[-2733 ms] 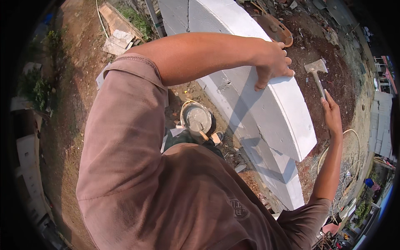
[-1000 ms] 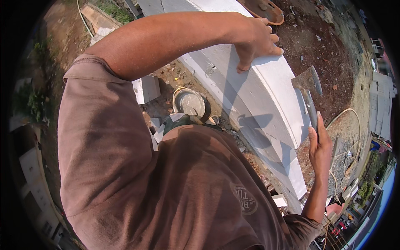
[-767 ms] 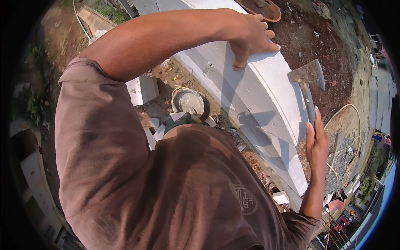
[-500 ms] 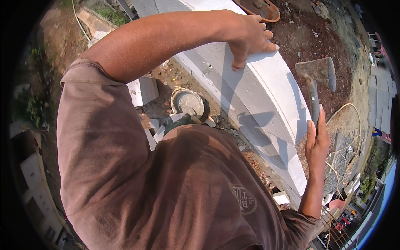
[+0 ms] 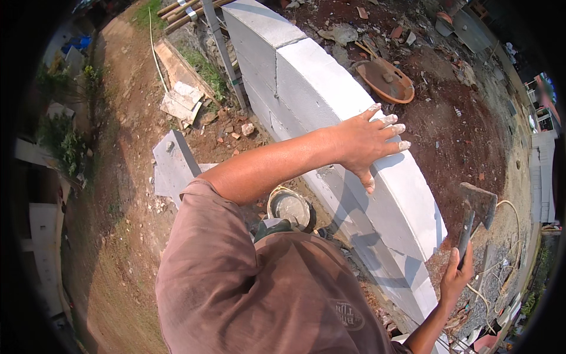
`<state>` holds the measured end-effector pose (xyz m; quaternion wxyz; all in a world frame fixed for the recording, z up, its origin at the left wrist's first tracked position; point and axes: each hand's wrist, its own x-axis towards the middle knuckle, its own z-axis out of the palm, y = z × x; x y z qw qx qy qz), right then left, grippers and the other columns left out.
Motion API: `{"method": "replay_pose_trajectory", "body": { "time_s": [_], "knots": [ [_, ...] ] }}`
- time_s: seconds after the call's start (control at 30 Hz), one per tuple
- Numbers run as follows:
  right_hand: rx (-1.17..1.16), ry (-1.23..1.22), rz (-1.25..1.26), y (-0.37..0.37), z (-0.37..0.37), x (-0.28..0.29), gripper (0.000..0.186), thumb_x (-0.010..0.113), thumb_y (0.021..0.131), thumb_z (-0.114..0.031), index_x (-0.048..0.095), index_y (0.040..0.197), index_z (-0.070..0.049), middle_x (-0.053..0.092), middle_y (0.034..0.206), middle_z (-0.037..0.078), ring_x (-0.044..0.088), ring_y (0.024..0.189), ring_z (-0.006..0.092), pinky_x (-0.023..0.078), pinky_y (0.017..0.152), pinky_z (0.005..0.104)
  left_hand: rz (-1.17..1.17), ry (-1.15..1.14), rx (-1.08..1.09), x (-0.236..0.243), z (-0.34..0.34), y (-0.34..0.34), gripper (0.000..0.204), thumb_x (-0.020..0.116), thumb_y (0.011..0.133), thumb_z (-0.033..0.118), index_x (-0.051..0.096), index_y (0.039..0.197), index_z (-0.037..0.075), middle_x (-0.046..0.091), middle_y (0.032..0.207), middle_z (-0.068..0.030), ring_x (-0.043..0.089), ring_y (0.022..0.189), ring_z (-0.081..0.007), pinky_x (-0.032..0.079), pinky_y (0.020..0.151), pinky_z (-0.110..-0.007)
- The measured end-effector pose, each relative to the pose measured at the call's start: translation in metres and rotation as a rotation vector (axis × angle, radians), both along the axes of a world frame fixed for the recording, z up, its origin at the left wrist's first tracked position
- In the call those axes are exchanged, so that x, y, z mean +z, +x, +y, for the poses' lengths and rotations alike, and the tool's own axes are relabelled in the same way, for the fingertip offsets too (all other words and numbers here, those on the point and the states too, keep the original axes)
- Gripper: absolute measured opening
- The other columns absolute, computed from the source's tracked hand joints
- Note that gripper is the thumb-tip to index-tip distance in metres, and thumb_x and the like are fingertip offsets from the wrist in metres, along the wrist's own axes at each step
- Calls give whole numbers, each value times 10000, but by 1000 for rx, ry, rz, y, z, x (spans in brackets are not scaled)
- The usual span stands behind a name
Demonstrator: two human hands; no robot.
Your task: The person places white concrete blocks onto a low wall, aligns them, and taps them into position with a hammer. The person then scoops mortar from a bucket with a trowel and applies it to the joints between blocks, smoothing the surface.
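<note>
A wall of pale grey lightweight blocks [image 5: 318,76] runs diagonally from the upper left to the lower right. My left hand [image 5: 371,138] lies spread over the top of a block [image 5: 407,189], its fingertips coated in whitish powder or mortar and its thumb down the near side. Off the wall's right end, my right hand [image 5: 458,271] grips the handle of a grey hand tool with a broad flat metal blade [image 5: 482,203]. The blade points up and away, apart from the wall; its exact kind is unclear.
A round bucket of grey mix [image 5: 290,209] stands at the wall's near side, close to my body. Beyond the wall an orange-brown basin [image 5: 386,79] rests on reddish soil. Loose blocks [image 5: 171,156], boards [image 5: 183,71] and a metal post [image 5: 224,53] are at left.
The view has shifted, bringing more of the wall's far left end into sight. My left hand still rests on the wall top, fingers more spread. My right hand still holds the tool, now tilted differently.
</note>
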<state>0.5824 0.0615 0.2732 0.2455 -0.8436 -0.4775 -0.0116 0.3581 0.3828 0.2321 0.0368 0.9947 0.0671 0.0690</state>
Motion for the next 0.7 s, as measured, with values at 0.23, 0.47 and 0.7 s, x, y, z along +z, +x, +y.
{"method": "replay_pose_trajectory", "body": {
  "time_s": [0.23, 0.47, 0.7],
  "knots": [
    [-183, 292, -34, -22, -48, -14, 250, 695, 815, -119, 623, 1016, 12, 588, 743, 37, 511, 646, 84, 428, 589, 245, 114, 193, 165, -16, 14, -7, 1249, 583, 375, 850, 305, 1419, 224, 271, 1476, -95, 228, 1374, -284, 121, 1143, -510],
    [-222, 76, 277, -75, -84, -44, 222, 759, 720, -146, 595, 807, -24, 604, 635, 54, 597, 581, 144, 449, 518, 299, 115, 302, 61, -14, -8, 30, 1184, 546, 421, 869, 326, 1409, 255, 323, 1448, -123, 281, 1351, -310, 201, 1123, -504],
    [33, -468, 199, -81, -88, -122, 409, 716, 706, -489, 646, 837, -109, 642, 712, 94, 630, 682, 306, 482, 597, 411, 175, 377, 78, -16, -24, 41, 1037, 626, 595, 762, 324, 1413, 201, 357, 1413, -168, 328, 1325, -323, 245, 1097, -518]
  ]
}}
